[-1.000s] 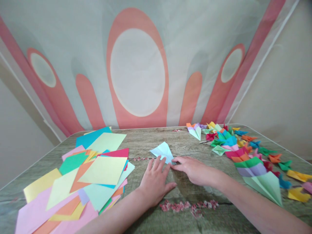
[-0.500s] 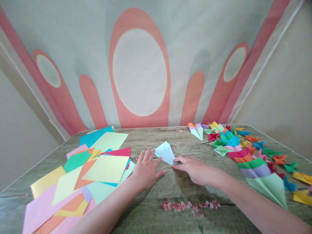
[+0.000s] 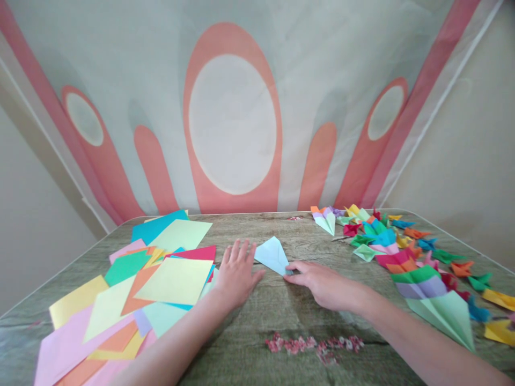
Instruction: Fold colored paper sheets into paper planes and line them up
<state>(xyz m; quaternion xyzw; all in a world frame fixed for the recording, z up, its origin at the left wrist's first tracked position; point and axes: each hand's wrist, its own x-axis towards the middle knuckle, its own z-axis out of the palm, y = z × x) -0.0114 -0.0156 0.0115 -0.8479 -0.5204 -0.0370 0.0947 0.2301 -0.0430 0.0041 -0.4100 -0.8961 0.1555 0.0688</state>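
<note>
A light blue folded sheet of paper (image 3: pixel 272 254) lies on the table in front of me, kite-shaped with its point towards me. Thumb and forefinger of my right hand (image 3: pixel 322 283) close on its near tip. My left hand (image 3: pixel 238 272) rests open just to the left of the sheet, fingers stretched forward and thumb apart. Nothing is held in it. Its fingertips are close to the paper's left corner, and I cannot tell whether they touch it.
Loose coloured sheets (image 3: pixel 177 280) are heaped on the left of the wood-patterned table (image 3: pixel 241 354). To the right lie nested paper planes (image 3: pixel 438 308) and several small folded paper figures (image 3: pixel 478 280). One more paper plane (image 3: pixel 324 219) lies at the back. A printed backdrop (image 3: pixel 233 128) stands behind.
My left hand has shifted slightly left, off the paper's left edge, and its fingers have drawn closer together. The right hand keeps its hold on the near tip. The view has tilted slightly up.
</note>
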